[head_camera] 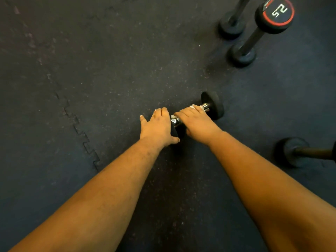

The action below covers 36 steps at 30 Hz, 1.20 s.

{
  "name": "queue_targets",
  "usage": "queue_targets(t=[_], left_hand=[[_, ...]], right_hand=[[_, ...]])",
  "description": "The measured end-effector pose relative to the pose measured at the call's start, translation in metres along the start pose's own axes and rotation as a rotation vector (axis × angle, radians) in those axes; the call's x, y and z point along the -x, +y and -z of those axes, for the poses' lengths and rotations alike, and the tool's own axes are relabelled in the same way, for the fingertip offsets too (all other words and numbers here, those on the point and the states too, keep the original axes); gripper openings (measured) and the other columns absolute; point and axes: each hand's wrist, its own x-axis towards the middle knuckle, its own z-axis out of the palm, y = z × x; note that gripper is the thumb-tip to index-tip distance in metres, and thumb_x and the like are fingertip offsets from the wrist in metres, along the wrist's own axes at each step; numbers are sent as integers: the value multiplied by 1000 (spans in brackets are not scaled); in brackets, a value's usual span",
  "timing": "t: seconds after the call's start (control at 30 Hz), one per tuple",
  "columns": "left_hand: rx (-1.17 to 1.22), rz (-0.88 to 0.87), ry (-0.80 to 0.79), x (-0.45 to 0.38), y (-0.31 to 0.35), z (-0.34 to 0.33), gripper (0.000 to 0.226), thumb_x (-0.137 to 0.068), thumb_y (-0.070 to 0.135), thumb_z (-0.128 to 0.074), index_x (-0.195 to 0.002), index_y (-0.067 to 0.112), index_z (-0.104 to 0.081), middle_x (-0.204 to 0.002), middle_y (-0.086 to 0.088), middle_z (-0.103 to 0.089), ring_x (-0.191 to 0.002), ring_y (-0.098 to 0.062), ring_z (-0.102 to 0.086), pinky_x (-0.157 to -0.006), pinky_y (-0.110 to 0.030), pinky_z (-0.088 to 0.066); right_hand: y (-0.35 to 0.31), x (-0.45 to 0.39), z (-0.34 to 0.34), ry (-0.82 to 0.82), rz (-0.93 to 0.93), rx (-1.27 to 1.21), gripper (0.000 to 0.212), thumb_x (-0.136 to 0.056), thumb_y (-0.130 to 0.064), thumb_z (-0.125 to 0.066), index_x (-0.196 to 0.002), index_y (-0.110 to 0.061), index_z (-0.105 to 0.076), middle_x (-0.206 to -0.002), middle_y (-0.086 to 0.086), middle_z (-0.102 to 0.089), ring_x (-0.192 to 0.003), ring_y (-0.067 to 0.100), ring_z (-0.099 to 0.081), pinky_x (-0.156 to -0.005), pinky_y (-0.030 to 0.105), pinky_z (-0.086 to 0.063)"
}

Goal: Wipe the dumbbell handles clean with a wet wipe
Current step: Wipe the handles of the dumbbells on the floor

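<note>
A small dumbbell (213, 105) with black round ends and a chrome handle lies on the dark rubber floor at the middle of the view. My right hand (197, 122) is curled over the handle with a white wet wipe (196, 106) wrapped under its fingers; bits of the wipe show at both sides of the hand. My left hand (157, 127) covers the dumbbell's near black end, fingers spread over it and thumb below. That near end is mostly hidden by the hand.
A dumbbell marked 25 with a red ring (261, 31) lies at the upper right, another dumbbell (233, 22) just left of it. A third dumbbell (298, 151) lies at the right edge. A jagged seam between floor mats (80, 128) runs down the left.
</note>
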Motion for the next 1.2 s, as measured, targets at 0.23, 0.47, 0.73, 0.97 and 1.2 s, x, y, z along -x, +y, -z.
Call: queue_targets(t=[0.23, 0.47, 0.73, 0.97, 1.2], left_hand=[[32, -15, 26, 3, 0, -3, 121, -69, 57, -85, -156, 11, -15, -161, -6, -26, -149, -24, -31, -120, -67, -17], [-11, -7, 32, 4, 1, -2, 124, -70, 62, -83, -158, 10, -12, -163, -10, -23, -151, -26, -28, -120, -69, -14], [-60, -10, 71, 11, 4, -11, 125, -73, 62, -80, -158, 7, -7, -166, -11, -17, -156, -22, -14, -118, -71, -10], [-54, -17, 78, 11, 4, -12, 123, -73, 61, -80, -157, 8, -7, -166, -11, -17, -156, -22, -14, -118, -72, -11], [-39, -16, 86, 13, 4, -11, 121, -74, 59, -81, -157, 8, -9, -165, -10, -18, -156, -22, -15, -118, -72, -10]], right_hand=[[-29, 7, -8, 117, -40, -141, 52, -91, -4, -60, -142, -12, -55, -142, 11, -58, -137, 30, -49, -116, 40, -32], [-88, 49, -30, 727, -1222, -1508, 32, -101, -10, -53, -122, -29, -69, -119, -5, -69, -106, 7, -65, -98, 29, -53], [-38, -13, 27, 955, -1239, -2463, 13, -98, -9, -52, -89, -8, -62, -81, 5, -62, -73, 17, -62, -62, 26, -53], [-54, -7, 13, 1034, -1151, -2408, 18, -96, -12, -59, -113, -8, -65, -96, 7, -71, -92, 21, -68, -81, 34, -56], [-39, -14, 16, 932, -1169, -2415, 14, -97, -21, -60, -103, -10, -66, -92, 5, -67, -88, 20, -66, -87, 36, -53]])
